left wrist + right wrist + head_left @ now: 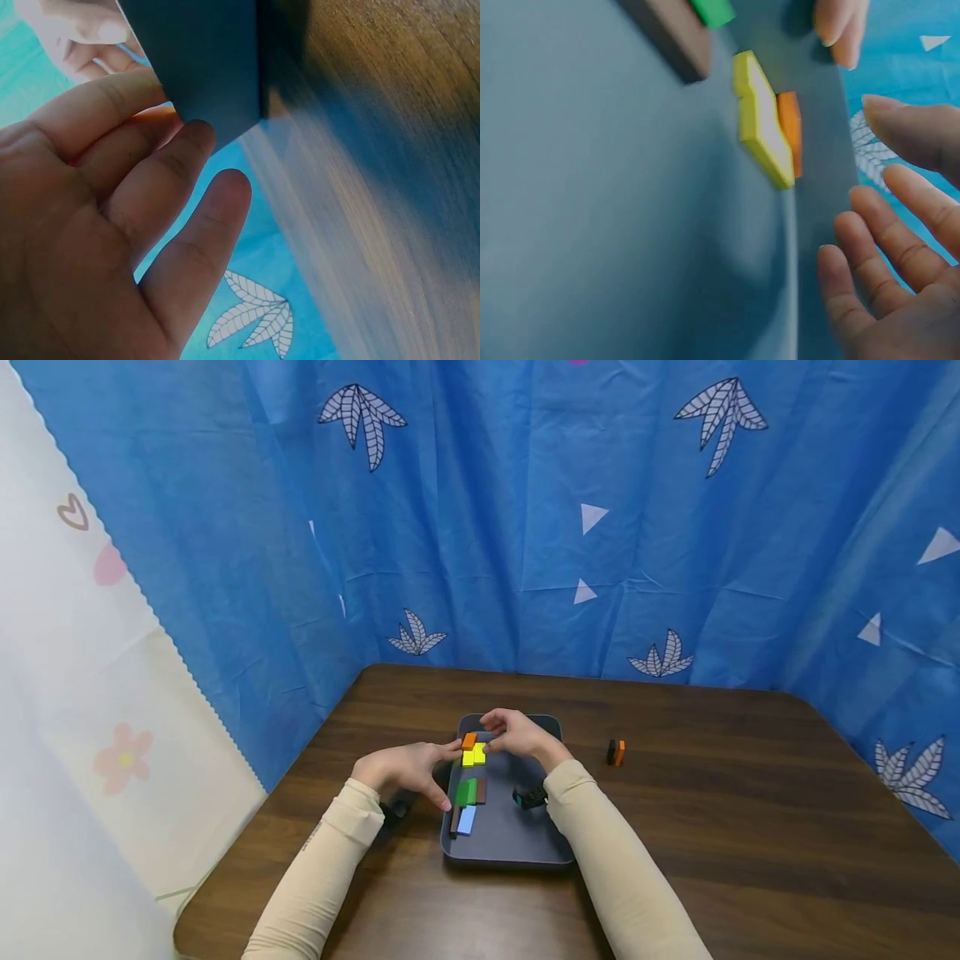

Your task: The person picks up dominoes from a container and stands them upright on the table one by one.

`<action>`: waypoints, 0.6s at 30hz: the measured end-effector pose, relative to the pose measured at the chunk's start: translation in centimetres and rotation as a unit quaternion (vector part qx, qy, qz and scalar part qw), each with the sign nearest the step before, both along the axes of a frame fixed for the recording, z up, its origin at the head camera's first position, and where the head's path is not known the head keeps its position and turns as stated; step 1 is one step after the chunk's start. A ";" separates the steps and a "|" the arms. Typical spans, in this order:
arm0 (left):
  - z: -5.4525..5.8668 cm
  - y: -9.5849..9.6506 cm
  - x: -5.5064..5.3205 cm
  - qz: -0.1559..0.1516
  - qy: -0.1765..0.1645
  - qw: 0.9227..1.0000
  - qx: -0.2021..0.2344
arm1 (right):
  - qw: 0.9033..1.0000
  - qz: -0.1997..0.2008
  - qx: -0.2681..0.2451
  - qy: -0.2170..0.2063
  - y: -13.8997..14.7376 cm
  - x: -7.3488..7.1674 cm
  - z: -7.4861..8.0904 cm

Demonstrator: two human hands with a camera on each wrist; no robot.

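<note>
A dark grey tray [517,847] holds small coloured blocks along its left side. My left hand [408,768] is at the tray's left rim, its thumb spread from the fingers. In the left wrist view, the fingertips [199,135] are against the tray's outer wall. Over the tray's far part is my right hand [521,735], with relaxed fingers and nothing held in the right wrist view. Two yellow blocks [761,127] and an orange block [790,131] lie close to it. Nearer me are green blocks [467,792], a brown block [482,792] and a light blue block [467,820].
On the table [720,810], right of the tray, a black block [611,752] and an orange block [620,753] stand side by side. A blue curtain [517,527] hangs behind the table. A dark brown block [453,822] stands by the tray's left wall.
</note>
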State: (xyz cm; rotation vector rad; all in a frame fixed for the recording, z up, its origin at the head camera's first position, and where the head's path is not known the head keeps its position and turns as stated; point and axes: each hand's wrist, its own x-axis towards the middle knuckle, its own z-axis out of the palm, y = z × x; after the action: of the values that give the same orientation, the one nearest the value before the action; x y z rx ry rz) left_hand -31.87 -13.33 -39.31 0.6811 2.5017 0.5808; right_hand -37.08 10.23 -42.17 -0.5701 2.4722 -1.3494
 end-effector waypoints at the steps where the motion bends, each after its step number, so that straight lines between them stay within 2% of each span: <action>1: 0.0 0.0 0.0 0.000 0.000 1.000 0.000 | 1.000 -0.003 0.003 0.000 0.0 -0.1 -0.2; 18: -0.2 0.1 -0.1 0.007 -0.011 1.000 0.009 | 0.999 -0.028 0.019 -0.011 -0.6 -0.1 -2.2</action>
State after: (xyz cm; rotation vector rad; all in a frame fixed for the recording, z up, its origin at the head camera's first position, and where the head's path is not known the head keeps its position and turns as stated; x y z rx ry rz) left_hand -31.96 -13.19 -39.53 0.6614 2.4856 0.6124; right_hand -37.14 9.65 -44.40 -0.4779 2.5078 -1.3184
